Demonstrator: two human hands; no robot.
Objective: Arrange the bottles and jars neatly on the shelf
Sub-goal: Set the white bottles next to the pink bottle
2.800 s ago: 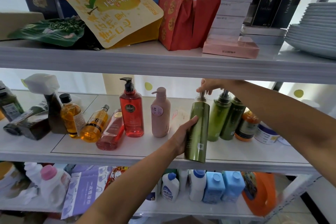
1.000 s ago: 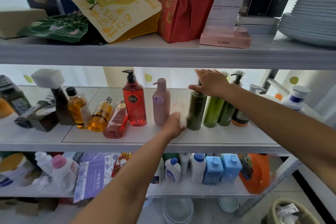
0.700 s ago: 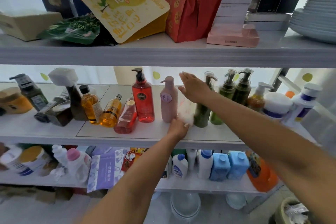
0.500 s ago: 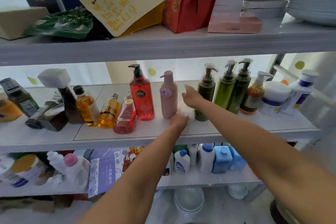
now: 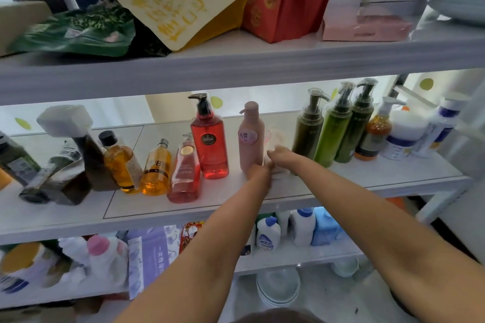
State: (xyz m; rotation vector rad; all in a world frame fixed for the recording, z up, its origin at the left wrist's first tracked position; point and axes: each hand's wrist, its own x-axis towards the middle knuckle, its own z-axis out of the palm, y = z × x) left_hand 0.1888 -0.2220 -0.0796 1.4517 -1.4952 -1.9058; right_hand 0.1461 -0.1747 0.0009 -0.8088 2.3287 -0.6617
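On the middle shelf (image 5: 367,181) a small pale, see-through bottle (image 5: 277,136) stands between the pink bottle (image 5: 251,139) and a dark green pump bottle (image 5: 307,134). My left hand (image 5: 258,172) grips its base from the left. My right hand (image 5: 282,156) curls onto it from the right, hiding its lower half. Two more green pump bottles (image 5: 333,136) stand upright in a row beyond, then an amber pump bottle (image 5: 375,134). A red pump bottle (image 5: 210,144) stands left of the pink one.
Left of the red bottle, a pink-red bottle (image 5: 185,176) and two amber bottles (image 5: 157,168) lean against each other. A dark spray bottle (image 5: 86,155) and toppled dark bottles (image 5: 52,181) lie further left. A white jar (image 5: 404,134) stands at far right. Pouches and boxes fill the upper shelf.
The dark green pump bottle was set upright beside the other two and released. My right hand dropped from its pump down onto the pale bottle, which my left hand kept holding.
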